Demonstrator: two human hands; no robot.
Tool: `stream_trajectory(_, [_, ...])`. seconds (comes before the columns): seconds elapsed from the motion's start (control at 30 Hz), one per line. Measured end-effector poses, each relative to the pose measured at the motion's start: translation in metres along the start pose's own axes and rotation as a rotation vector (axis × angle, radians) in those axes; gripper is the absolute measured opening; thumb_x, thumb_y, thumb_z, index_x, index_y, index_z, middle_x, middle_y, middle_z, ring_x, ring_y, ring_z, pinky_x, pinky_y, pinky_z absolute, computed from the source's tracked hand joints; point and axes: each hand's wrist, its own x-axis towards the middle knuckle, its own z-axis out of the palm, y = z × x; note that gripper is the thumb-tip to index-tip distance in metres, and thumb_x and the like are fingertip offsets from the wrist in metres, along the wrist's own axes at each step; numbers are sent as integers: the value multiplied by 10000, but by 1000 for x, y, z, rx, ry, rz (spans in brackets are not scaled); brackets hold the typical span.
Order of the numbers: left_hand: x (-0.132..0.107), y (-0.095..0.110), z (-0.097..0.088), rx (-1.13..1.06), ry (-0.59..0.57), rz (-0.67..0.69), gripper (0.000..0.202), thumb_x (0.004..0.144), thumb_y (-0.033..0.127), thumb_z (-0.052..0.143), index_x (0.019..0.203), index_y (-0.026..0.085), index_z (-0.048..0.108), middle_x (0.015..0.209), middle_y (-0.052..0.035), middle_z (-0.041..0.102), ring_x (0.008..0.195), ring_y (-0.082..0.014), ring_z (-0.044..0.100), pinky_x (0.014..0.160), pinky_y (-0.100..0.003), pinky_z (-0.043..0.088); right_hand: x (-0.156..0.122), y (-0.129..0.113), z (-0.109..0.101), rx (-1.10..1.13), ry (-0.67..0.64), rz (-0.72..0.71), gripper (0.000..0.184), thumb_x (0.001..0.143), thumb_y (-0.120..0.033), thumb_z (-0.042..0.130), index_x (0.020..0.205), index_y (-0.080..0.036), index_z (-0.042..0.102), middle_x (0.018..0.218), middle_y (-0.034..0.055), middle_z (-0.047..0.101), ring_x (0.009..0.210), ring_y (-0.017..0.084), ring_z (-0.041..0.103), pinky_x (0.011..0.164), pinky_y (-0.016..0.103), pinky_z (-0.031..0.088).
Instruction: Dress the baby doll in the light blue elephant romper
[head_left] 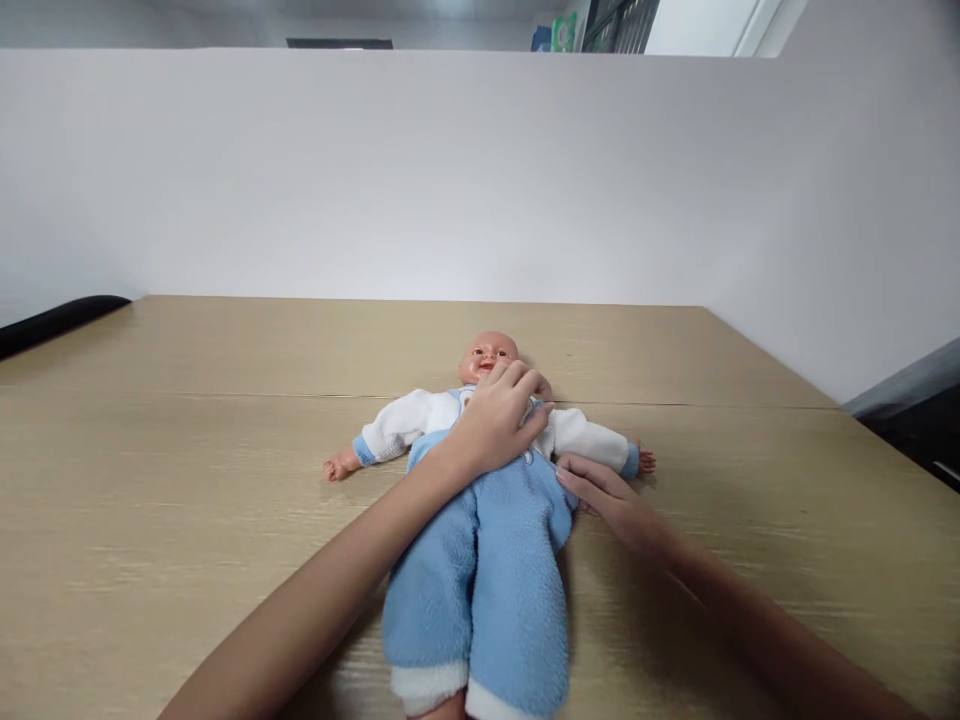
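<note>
A baby doll lies on its back on the wooden table, head away from me, arms spread. It wears a white long-sleeved top and fluffy blue dungarees with white cuffs. My left hand rests on the doll's chest just under the chin, fingers curled and pinching the bib or strap of the dungarees. My right hand lies at the doll's side under its outstretched arm, fingers extended and touching the edge of the blue fabric at the waist.
A white partition wall stands along the table's far edge and right side. A dark curved object sits past the table's left corner, and a dark surface lies beyond the right edge.
</note>
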Motion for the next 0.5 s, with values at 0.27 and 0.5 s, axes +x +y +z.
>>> stream_trajectory(0.27, [-8,9,0,-19,-249,162,256,1073,459,623,1059,214,695,1187,-107,712,1173,-308,593,1085,-478,467,12,6,-2,-126,185,-112,381,1031,-634,651,966,-261,611,737,-29,497,649,183,458,581,320,355])
stream_trajectory(0.5, [-6,8,6,-53,-304,8,172,1039,379,635,992,217,667,1194,-76,717,1195,-294,593,1095,-463,477,-11,12,-40,-952,457,-467,302,1031,-373,671,1307,-258,628,1307,136,685,1227,363,650,1079,559,509])
